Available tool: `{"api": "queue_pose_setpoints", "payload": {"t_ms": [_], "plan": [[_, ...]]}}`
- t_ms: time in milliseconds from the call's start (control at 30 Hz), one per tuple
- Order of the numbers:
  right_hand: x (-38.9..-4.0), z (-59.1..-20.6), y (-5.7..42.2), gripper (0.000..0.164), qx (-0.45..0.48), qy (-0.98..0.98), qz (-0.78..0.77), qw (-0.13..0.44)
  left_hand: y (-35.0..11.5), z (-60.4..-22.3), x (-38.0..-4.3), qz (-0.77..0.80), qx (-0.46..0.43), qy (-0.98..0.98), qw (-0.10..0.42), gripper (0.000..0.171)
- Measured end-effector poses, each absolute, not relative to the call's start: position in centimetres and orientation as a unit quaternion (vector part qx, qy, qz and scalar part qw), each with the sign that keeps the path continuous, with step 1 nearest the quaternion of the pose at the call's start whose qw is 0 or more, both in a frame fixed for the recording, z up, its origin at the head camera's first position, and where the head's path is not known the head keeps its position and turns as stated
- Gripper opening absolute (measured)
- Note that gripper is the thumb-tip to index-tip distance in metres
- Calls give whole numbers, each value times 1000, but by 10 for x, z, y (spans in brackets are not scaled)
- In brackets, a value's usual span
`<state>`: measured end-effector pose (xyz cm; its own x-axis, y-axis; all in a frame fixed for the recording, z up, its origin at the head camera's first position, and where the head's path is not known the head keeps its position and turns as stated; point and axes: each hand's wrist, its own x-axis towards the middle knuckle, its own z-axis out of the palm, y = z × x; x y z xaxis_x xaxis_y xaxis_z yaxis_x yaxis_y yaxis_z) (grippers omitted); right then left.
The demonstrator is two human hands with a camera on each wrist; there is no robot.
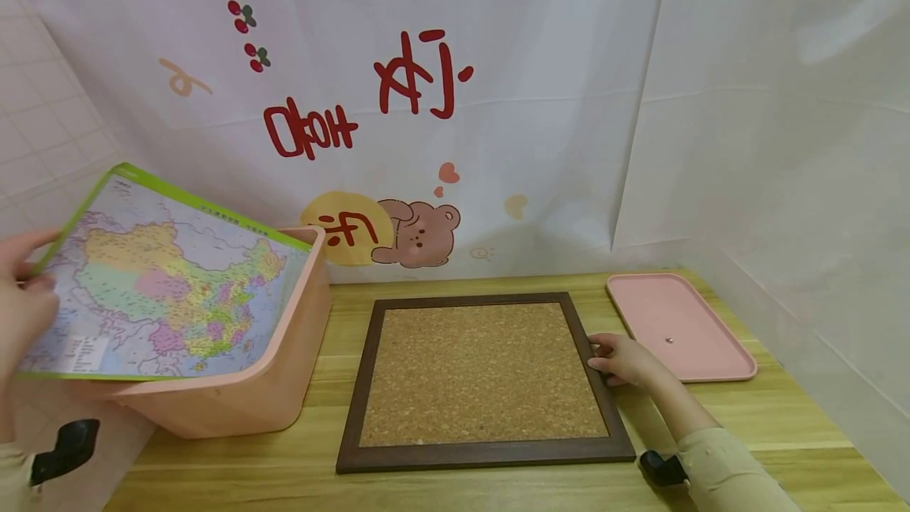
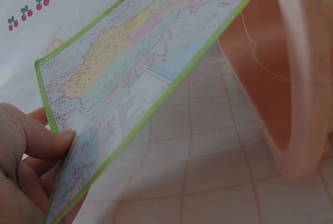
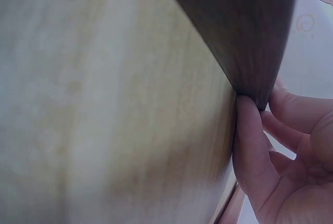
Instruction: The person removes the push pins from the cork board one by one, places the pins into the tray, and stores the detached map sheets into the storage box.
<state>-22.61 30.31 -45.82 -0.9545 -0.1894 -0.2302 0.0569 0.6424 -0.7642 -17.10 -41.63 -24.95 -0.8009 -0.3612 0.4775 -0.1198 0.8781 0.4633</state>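
Note:
A map sheet [image 1: 171, 283] with a green border leans over the pink bin [image 1: 298, 338] at the left. My left hand [image 1: 24, 299] pinches its left edge, thumb [image 2: 52, 143] on the printed face. On the table lies a cork board [image 1: 483, 370] in a dark brown frame. At the frame's right side is my right hand [image 1: 622, 358], gripping the edge; in the right wrist view its fingers [image 3: 255, 146] meet the dark frame [image 3: 239, 26] from both sides.
A pink tray-like piece [image 1: 682, 314] lies at the back right, with a small shiny spot on it. Behind the wooden table [image 1: 426, 492] hangs a white cloth [image 1: 540, 141] printed with a bear and red characters. Pale tiles show at the far left.

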Motion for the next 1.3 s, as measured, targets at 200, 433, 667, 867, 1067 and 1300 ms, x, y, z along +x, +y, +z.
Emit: {"api": "queue_pose_setpoints", "payload": {"t_ms": [200, 433, 667, 867, 1067, 1300], "plan": [[-226, -458, 303, 59, -35, 894, -422, 147, -410, -242, -173, -211, 119, -931, 274, 65], [-227, -459, 303, 59, -33, 895, -420, 145, -400, -233, -175, -208, 108, -929, 285, 61], [-226, -458, 303, 58, -37, 896, -420, 142, -398, -226, -180, -209, 100, -931, 282, 63], [-225, -456, 303, 58, -41, 893, -425, 142, -394, -220, -181, -209, 93, -932, 281, 62], [-224, -457, 303, 59, -45, 893, -426, 141, -395, -217, -186, -208, 99, -934, 273, 63], [-225, -459, 303, 58, -42, 891, -429, 143, -401, -218, -191, -213, 104, -935, 262, 68]]}}
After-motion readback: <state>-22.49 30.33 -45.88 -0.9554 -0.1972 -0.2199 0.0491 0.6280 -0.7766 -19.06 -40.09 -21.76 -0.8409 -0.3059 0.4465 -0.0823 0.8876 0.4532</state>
